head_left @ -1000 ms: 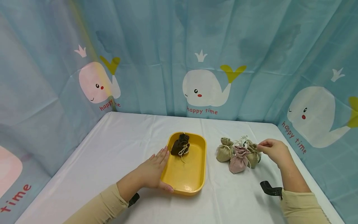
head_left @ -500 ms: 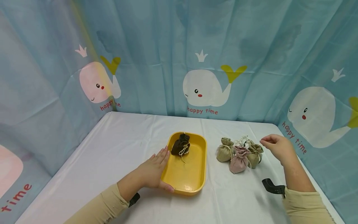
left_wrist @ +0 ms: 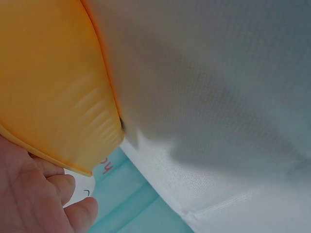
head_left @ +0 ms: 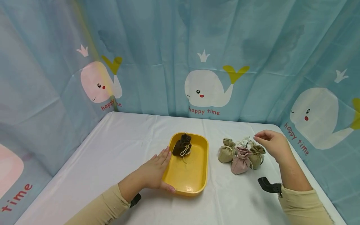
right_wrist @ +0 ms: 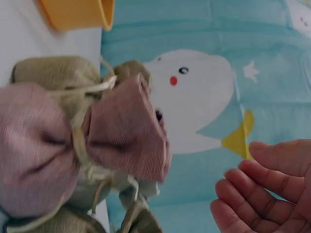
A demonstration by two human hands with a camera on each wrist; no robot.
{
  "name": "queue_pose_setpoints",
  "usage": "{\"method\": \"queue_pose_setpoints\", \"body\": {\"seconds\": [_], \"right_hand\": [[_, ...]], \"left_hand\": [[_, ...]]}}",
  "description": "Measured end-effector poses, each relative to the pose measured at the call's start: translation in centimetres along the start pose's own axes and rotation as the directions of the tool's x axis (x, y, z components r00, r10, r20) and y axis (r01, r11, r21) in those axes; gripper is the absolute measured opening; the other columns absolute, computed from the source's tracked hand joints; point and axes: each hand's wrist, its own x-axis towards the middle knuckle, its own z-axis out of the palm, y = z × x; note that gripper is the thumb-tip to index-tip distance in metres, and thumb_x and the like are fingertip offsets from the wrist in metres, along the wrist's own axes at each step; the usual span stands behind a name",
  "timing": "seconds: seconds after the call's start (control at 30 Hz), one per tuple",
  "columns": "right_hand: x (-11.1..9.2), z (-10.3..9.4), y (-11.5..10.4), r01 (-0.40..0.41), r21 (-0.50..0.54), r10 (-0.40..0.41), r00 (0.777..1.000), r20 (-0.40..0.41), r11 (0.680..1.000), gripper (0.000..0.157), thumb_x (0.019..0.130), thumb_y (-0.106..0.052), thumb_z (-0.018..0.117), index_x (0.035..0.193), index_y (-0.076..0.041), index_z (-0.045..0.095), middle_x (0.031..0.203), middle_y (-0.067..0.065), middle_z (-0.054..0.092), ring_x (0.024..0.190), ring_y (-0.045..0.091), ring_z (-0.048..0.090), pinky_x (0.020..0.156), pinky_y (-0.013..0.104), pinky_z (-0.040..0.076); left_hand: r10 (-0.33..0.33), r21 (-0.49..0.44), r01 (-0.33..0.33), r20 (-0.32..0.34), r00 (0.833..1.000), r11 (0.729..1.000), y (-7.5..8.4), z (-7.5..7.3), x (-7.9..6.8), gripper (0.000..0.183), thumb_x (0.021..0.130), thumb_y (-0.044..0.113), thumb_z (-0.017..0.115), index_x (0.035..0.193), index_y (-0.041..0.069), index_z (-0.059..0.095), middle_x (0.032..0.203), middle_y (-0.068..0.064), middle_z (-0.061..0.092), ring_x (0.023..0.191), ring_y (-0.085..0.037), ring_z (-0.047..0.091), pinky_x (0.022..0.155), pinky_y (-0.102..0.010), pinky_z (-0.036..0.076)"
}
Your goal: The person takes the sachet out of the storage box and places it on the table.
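My left hand lies along the left side of a yellow plastic tray, its fingers extended against the rim; the left wrist view shows the tray's wall above the fingers. Inside the tray, at its upper left, sits a dark brown drawstring pouch. My right hand hovers beside a cluster of tied cloth pouches, fingers loosely bent and nothing between them. In that cluster are a pink pouch in front, a khaki pouch at left, an olive pouch at right and a white patterned pouch behind.
A white cloth covers the table. Blue curtains with whale prints rise along its back and sides. A black wrist mount sticks out from my right sleeve.
My right hand has left the olive pouch's neck, drawn back rightward, then moved left and up over the cluster's right side. The left hand, tray and pouches have stayed put.
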Motion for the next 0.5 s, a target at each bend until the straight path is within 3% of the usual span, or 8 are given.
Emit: {"method": "queue_pose_setpoints", "body": {"seconds": [0.3,0.5], "right_hand": [[0.4,1.3,-3.7,0.039,0.042,-0.042,0.996,0.079,0.998,0.033,0.091,-0.034,0.057,0.101,-0.004,0.065,0.096,0.013,0.064,0.086,0.026,0.056,0.064,0.03,0.045],[0.9,2.2,-5.1,0.062,0.049,-0.067,0.992,0.109,0.997,0.028,0.09,-0.031,0.058,0.1,-0.007,0.066,0.094,0.011,0.065,0.085,0.023,0.057,0.065,0.031,0.045]], "left_hand": [[0.006,0.007,-0.006,-0.01,1.0,1.0,-0.1,0.0,0.0,0.135,0.053,0.093,0.034,0.146,0.0,0.006,0.152,-0.016,-0.004,0.14,-0.028,0.002,0.108,-0.049,0.02],[0.003,0.003,-0.003,-0.012,1.0,1.0,0.0,0.1,-0.1,0.134,0.053,0.093,0.036,0.146,0.0,0.006,0.152,-0.016,-0.005,0.14,-0.028,0.003,0.108,-0.049,0.02]]}}
